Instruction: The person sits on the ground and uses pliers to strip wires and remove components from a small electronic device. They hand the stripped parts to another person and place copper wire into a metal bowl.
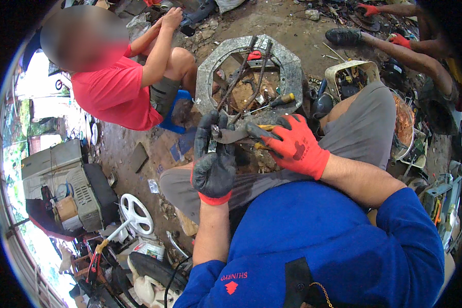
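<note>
My left hand [213,164], in a red glove with a black coated palm, is turned palm up and closed around a small shiny metal piece [212,146]. My right hand [299,146], in a matching glove, grips pliers [236,135] with worn grey jaws and yellow handles. The jaws reach left to the metal piece at my left fingers; whether they clamp it I cannot tell. Just beyond my hands stands an octagonal grey metal frame [207,77] with an open middle. Rusty rods [238,72] lie across it, and a screwdriver [282,100] rests at its near right edge.
At the far left a person in a red shirt [113,95] sits on a blue stool [173,123]. Another person's legs and red gloves [400,41] show at far right. A cream bin [339,77] of scrap stands right; a white steering wheel-like part [136,214] lies left among scrap.
</note>
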`<state>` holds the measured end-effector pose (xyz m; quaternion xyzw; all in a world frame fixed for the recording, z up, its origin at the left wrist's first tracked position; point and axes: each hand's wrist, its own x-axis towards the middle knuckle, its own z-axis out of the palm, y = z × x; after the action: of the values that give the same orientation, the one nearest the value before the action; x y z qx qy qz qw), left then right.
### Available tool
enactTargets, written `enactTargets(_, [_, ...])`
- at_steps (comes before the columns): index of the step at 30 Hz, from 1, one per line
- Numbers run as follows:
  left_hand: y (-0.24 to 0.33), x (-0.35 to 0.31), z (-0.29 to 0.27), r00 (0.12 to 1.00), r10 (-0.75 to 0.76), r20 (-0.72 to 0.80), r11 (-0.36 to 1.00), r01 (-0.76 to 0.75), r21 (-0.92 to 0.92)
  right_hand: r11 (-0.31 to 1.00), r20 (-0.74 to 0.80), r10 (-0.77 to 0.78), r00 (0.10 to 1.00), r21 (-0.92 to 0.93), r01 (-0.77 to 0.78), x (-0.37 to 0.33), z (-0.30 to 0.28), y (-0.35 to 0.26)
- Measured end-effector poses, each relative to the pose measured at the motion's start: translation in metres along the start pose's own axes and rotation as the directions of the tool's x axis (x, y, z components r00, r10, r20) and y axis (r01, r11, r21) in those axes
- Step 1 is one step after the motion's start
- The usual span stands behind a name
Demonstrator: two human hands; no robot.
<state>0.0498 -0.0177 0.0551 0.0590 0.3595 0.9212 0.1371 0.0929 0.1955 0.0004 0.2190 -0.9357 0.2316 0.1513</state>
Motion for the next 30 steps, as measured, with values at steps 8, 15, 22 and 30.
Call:
enactTargets(8, [0.009, -0.004, 0.001, 0.995, -0.089, 0.035, 0.974, 0.08, 0.211, 0.996, -0.084, -0.084, 0.993, -0.034, 0.082, 0.003, -0.005, 0.004])
enactTargets(15, [0.003, -0.01, 0.002, 0.999, -0.05, -0.01, 0.97, 0.051, 0.238, 0.96, -0.043, 0.013, 0.999, 0.28, 0.0, -0.005, 0.005, -0.001])
enactTargets(22, [0.006, -0.007, 0.0, 0.996, -0.074, 0.049, 0.997, 0.073, 0.038, 0.539, 0.276, 0.234, 0.932, 0.762, -0.36, 0.0, -0.003, -0.009])
enactTargets(30, [0.008, -0.003, -0.004, 0.995, -0.068, 0.072, 0.998, 0.067, 0.008, 0.412, 0.422, 0.218, 0.88, 0.778, -0.474, 0.015, -0.017, -0.005])
